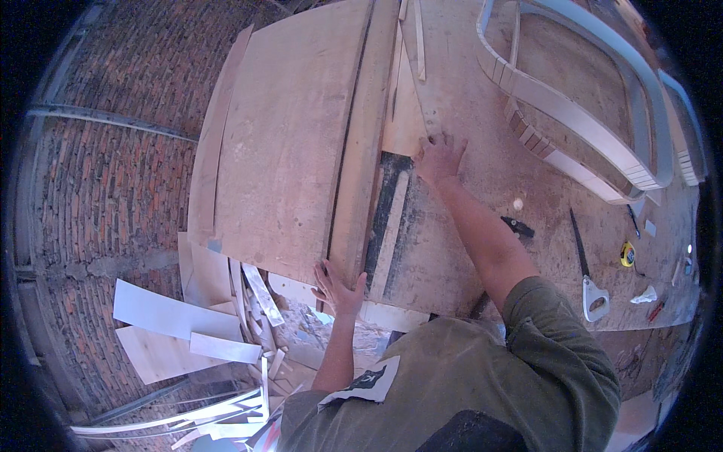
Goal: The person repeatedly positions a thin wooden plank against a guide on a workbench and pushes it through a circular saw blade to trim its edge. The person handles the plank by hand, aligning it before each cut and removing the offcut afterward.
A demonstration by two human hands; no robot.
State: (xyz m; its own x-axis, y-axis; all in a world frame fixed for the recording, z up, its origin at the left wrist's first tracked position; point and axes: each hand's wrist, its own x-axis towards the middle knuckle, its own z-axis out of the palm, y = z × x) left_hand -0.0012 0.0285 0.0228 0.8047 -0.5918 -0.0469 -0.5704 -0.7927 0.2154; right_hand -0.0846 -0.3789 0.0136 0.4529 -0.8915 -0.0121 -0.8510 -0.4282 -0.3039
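Observation:
My left hand is at the near end of a long wooden board, its spread fingers touching the end. The board lies lengthwise beside a large pale plywood sheet, with a dark gap between them. My right hand rests with fingers apart on the worktop, at the edge of a tapered light wood piece. Below that piece, a black-stained strip and a narrow batten run toward me.
Curved wooden frames occupy the back right of the worktop. A handsaw, black tool and yellow tape measure lie at right. Offcuts are heaped at lower left, before a brick surface.

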